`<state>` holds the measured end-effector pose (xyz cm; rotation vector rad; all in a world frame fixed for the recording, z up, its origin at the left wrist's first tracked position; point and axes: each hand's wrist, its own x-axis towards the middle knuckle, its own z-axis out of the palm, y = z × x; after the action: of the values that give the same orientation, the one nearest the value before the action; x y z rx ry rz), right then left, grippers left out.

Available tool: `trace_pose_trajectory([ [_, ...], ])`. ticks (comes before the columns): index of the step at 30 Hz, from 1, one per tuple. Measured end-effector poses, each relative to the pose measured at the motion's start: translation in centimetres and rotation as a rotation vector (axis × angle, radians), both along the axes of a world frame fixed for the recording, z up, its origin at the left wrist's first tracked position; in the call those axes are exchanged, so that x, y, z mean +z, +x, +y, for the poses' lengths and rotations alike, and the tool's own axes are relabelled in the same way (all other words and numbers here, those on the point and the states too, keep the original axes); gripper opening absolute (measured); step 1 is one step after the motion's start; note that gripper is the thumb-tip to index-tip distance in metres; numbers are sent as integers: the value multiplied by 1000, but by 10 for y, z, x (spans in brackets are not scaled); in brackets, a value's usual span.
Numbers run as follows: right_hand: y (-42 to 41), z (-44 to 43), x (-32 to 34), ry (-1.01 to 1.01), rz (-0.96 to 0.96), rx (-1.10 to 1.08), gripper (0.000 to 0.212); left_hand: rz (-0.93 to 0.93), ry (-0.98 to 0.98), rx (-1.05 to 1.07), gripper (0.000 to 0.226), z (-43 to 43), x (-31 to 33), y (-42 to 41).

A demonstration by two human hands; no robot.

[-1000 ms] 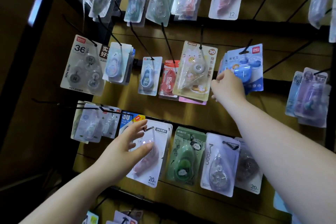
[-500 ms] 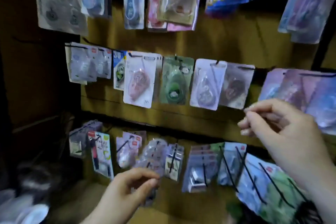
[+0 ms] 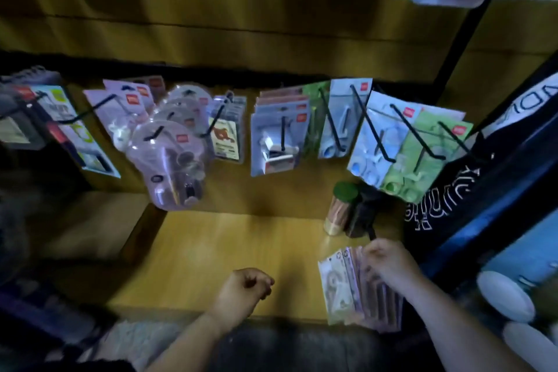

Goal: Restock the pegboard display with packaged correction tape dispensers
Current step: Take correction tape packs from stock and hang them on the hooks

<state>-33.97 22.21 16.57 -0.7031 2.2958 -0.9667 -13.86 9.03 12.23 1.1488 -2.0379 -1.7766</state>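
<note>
Yellow wood is seen as the shelf (image 3: 226,251); a stack of packs (image 3: 341,284) is laid on its right part, below the packs hung (image 3: 280,136) on the pegboard (image 3: 241,24). The stack is touched by the right hand (image 3: 388,263), fingers bent at its top; a grip cannot be told through the blur. The left hand (image 3: 241,290) is curled closed over the shelf, nothing held.
</note>
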Motion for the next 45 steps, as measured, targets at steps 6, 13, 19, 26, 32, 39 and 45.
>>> trace_pose_trajectory([
  [6, -42, 17, -49, 241, -49, -60, 25, -71, 85, -51, 36, 25, -85, -51],
  [13, -35, 8, -121, 307, 38, -124, 28, -99, 157, -96, 30, 42, -139, -91],
  [19, -43, 0, -163, 425, 175, -106, 53, -82, 288, -86, 38, 38, -157, -111],
  [26, -37, -4, -180, 481, 70, 1, 65, -48, 352, -232, 38, 38, -166, -126],
  [32, -40, -14, -187, 237, -216, -159, 62, -26, 468, -122, 41, 40, -171, -136],
  [39, -33, -24, -191, 220, -466, -113, 73, -61, 368, -186, 45, 33, -177, -132],
  [45, -31, -36, -205, 263, -437, -209, 68, 46, 410, -76, 43, 27, -183, -132],
])
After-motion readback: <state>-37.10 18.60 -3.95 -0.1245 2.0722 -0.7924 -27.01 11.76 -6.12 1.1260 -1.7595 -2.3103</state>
